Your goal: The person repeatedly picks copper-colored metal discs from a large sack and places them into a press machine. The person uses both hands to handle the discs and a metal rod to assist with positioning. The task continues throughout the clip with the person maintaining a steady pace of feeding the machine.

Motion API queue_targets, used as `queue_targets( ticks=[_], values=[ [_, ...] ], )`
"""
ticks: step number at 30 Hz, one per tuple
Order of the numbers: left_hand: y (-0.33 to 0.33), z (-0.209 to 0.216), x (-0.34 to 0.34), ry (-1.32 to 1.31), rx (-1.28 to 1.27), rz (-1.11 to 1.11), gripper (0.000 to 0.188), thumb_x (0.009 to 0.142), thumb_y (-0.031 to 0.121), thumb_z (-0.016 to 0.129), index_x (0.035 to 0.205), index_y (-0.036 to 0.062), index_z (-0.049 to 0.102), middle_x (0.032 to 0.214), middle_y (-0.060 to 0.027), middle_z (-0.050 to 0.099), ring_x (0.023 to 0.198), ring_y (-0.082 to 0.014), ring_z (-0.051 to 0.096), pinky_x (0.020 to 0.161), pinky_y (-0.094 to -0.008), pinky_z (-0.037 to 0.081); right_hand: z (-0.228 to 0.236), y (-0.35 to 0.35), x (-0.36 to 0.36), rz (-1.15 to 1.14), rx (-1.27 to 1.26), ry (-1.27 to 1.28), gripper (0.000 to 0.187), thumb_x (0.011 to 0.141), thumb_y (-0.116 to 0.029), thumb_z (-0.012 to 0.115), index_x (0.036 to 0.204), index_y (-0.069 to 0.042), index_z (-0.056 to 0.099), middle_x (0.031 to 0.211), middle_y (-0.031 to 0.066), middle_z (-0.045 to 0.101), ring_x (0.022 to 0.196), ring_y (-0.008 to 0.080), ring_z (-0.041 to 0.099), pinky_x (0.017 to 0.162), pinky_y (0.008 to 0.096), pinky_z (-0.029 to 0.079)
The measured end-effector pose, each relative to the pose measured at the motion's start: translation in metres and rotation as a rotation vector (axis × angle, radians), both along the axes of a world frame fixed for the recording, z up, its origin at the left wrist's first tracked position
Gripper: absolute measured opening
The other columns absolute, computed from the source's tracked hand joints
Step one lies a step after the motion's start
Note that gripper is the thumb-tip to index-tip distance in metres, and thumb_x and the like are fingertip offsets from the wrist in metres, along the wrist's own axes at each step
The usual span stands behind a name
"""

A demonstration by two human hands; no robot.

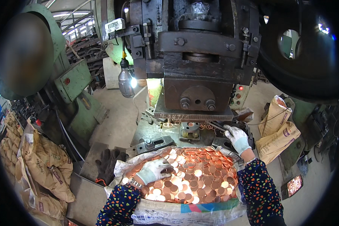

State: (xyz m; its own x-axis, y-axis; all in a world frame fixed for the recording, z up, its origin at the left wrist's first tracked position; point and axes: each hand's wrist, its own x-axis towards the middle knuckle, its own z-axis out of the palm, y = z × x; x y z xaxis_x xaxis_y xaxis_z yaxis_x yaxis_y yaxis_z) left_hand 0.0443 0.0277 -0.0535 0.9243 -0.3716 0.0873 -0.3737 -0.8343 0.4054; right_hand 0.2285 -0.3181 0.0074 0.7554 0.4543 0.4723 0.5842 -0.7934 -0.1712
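Note:
Many flat round copper discs [199,177] fill a white woven sack [165,211] with its mouth spread wide in front of me. In a white glove, my left hand [154,171] rests on the discs with its fingers curled; what lies under the fingertips is hidden. My right hand [237,138], gloved too, is closed around a thin metal rod [217,126] at the sack's far right corner. That rod points left toward the small round die [190,128] beneath the press. Above the die hangs the heavy press ram [197,94]. Copper rings [169,124] lie beside the die.
A lit lamp [126,81] hangs left of the ram. Dark gloves [110,164] lie left of the sack. Paper sacks stand at the left [49,165] and right [277,130]. Bolted clamps [150,144] flank the die. At the lower right is a phone [293,186].

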Motion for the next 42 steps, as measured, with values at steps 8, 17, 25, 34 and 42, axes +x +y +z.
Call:
queue_targets(
  ticks=[8,17,25,34,42],
  values=[
    [0.001,-0.011,0.004,-0.026,-0.05,-0.023,0.032,0.081,0.039,0.065,0.105,0.0183,0.065,0.113,-0.0017,0.059,0.097,-0.0211,0.061,0.078,-0.0337,0.051,-0.007,-0.014,-0.048,0.157,0.113,0.218,0.034,0.092,-0.032,0.05,0.118,-0.013,0.059,0.095,0.0158,0.064,0.089,0.0337,0.062,0.078,0.0424,0.048],
    [-0.003,0.005,-0.006,0.131,-0.25,0.073,0.028,0.08,0.02,0.071,0.105,0.0089,0.065,0.095,-0.0065,0.064,0.087,-0.0176,0.063,0.079,-0.0305,0.051,-0.024,-0.021,-0.092,0.243,0.196,0.266,0.032,0.091,-0.031,0.052,0.116,-0.014,0.062,0.101,0.0146,0.065,0.091,0.0321,0.062,0.079,0.041,0.049],
    [0.01,0.019,-0.013,-0.138,-0.116,0.095,0.014,0.079,0.019,0.067,0.087,0.0086,0.064,0.092,-0.0078,0.061,0.09,-0.0263,0.06,0.083,-0.0346,0.048,-0.049,-0.039,-0.107,0.168,0.001,0.472,0.034,0.092,-0.034,0.051,0.116,-0.013,0.062,0.1,0.0145,0.066,0.09,0.0328,0.062,0.077,0.0423,0.049],
    [-0.004,0.014,0.076,-0.003,-0.743,0.489,0.025,0.085,0.022,0.066,0.101,0.0036,0.061,0.088,-0.0106,0.068,0.078,-0.0211,0.065,0.073,-0.0323,0.051,-0.063,-0.035,-0.108,0.184,0.09,0.447,0.035,0.091,-0.035,0.054,0.117,-0.014,0.062,0.103,0.0148,0.066,0.094,0.0314,0.063,0.08,0.0414,0.049],
    [-0.05,0.004,0.184,-0.363,-0.658,0.7,0.035,0.074,0.026,0.077,0.097,0.0034,0.066,0.088,-0.0134,0.069,0.076,-0.0274,0.068,0.07,-0.0354,0.052,-0.062,-0.03,-0.114,0.161,0.055,0.387,0.036,0.091,-0.039,0.052,0.12,-0.02,0.06,0.101,0.0112,0.066,0.088,0.0286,0.064,0.072,0.0391,0.051]
  ],
)
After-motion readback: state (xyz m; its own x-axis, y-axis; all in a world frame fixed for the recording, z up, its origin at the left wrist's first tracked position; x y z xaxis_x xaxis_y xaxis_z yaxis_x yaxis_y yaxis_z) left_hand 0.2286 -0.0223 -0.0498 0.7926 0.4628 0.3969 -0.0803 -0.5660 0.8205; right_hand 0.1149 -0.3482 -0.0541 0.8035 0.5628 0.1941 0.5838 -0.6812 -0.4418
